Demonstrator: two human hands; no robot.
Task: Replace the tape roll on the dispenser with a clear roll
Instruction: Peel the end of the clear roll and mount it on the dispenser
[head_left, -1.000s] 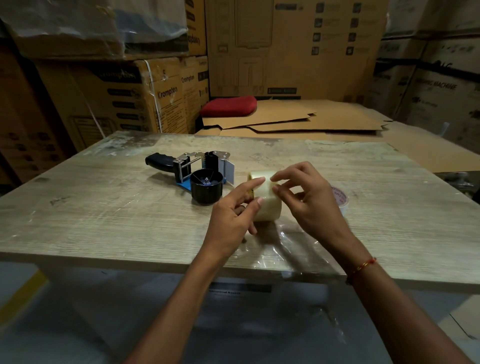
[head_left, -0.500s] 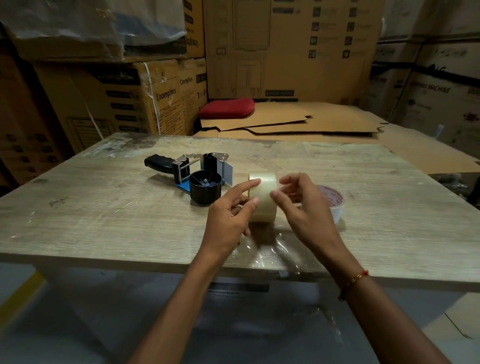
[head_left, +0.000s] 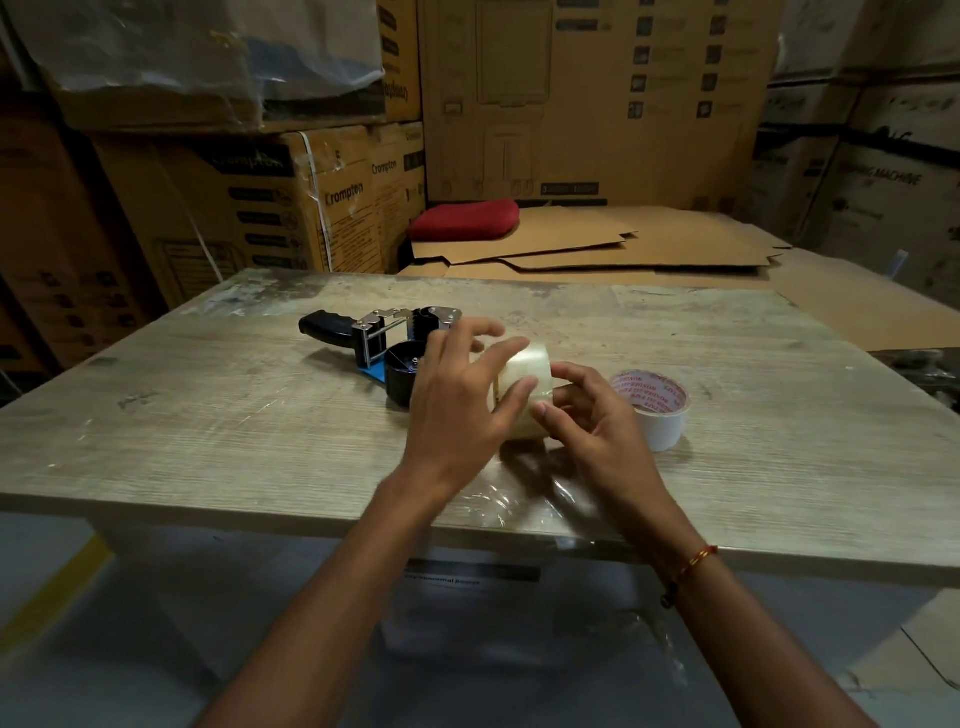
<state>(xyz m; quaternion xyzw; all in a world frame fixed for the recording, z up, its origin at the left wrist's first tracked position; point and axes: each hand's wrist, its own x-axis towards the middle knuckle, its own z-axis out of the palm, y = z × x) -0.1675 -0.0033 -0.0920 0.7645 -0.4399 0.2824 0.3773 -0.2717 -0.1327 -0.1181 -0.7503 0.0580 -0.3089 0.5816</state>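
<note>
A clear tape roll (head_left: 524, 374) stands on edge near the middle of the wooden table (head_left: 208, 415). My left hand (head_left: 462, 395) wraps its left side, fingers spread over the top. From the right, my right hand (head_left: 587, 421) pinches the roll's face with thumb and fingertips. The tape dispenser (head_left: 384, 343) lies on its side just left of the roll, black handle pointing left, its black hub bare. A white roll with red print (head_left: 652, 410) lies flat to the right of my right hand.
Crumpled clear film (head_left: 524, 493) lies on the table's near edge under my wrists. Stacked cardboard boxes (head_left: 260, 208) wall the back and left. Flat cardboard sheets (head_left: 623, 249) and a red cushion (head_left: 465, 218) lie behind the table.
The view has tilted, so the white printed roll now shows fully. My left hand has shifted over the top of the clear roll while my right fingers work at its face.
</note>
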